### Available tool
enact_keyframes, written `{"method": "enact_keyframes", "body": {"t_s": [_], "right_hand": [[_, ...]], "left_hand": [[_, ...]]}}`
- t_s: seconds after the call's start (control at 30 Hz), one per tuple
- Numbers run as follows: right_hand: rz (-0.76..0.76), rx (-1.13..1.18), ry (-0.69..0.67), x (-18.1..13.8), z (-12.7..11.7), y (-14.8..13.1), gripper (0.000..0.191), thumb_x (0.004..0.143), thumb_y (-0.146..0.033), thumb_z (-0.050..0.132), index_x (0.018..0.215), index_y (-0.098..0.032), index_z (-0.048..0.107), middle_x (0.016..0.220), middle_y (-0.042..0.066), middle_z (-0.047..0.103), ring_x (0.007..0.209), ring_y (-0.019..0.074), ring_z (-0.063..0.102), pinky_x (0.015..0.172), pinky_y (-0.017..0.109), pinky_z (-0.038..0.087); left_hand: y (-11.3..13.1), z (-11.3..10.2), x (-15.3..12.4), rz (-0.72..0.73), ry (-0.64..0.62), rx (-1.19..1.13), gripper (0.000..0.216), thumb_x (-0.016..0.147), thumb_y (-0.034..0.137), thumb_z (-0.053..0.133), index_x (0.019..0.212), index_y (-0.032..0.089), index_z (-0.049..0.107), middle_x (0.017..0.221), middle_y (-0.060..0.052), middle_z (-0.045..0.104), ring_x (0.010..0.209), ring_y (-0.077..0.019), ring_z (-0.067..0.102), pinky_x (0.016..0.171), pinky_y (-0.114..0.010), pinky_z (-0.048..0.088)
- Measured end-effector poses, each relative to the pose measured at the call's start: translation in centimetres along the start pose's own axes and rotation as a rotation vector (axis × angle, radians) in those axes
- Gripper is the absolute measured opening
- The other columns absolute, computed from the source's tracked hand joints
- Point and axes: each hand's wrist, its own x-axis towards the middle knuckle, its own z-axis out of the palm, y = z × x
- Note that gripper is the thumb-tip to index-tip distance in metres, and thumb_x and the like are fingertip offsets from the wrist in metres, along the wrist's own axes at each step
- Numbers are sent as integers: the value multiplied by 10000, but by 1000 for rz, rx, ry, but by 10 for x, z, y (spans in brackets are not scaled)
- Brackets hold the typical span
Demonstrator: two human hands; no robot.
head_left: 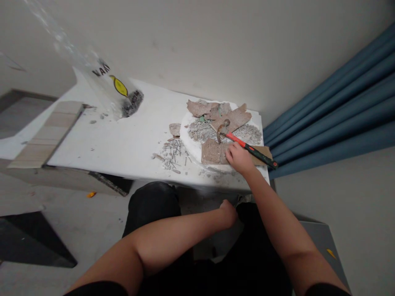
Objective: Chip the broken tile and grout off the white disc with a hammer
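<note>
Now | I read right hand (pixel 239 158) curled on brown shard (pixel 212 152), grip unclear, hammer (pixel 247 147) touching alongside on bench (pixel 123 139) | left hand (pixel 228 213) clenched, empty, below edge | risk: jagged edge cuts bare fingers; loose nails (pixel 175 150) roll off.

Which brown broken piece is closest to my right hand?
The squarish piece nearest the front edge of the table; the right hand sits against its right edge. The others lie farther back.

plastic bag (pixel 92 78) blurred, fingers of left hand (pixel 228 213) hidden
</note>
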Motion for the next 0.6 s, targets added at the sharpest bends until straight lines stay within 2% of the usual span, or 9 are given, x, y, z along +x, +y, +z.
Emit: {"method": "enact_keyframes", "body": {"t_s": [0.1,0.23,0.37,0.5,0.6], "right_hand": [[-43,94,78,-5,-1,12,278,1047,-265,452,1126,-132,683,1274,163,629,1055,250,649,871,329,503],[-166,112,38,-10,1,16,229,1008,-254,553,1169,-155,682,1322,142,608,1079,243,639,895,327,500],[-155,50,-16,-8,1,10,242,1032,-223,482,1111,-149,698,1287,141,627,1085,242,630,899,326,488],[-113,41,12,-9,-3,7,287,1049,-246,439,1186,-151,672,1343,148,612,1111,245,625,867,321,486],[-95,-16,-25,-11,-6,6,314,1055,-261,418,1236,-164,655,1389,141,596,1081,248,634,822,321,485]], "left_hand": [[0,-1,1,-9,9,-14,286,852,157,742,1133,181,790,1225,-194,746,1180,-353,694,989,-476,529],[2,-2,1,-7,-10,-5,306,836,163,759,1141,148,784,1215,-213,745,1183,-368,690,992,-491,529],[3,-1,1,7,-22,12,300,836,178,753,1133,156,786,1207,-216,747,1182,-368,690,986,-498,528],[2,-1,0,19,-13,12,307,821,173,754,1125,193,790,1216,-203,748,1172,-360,694,978,-498,527],[2,-2,-1,7,-5,13,297,836,148,729,1125,186,789,1220,-200,747,1182,-361,691,982,-498,526]]}}
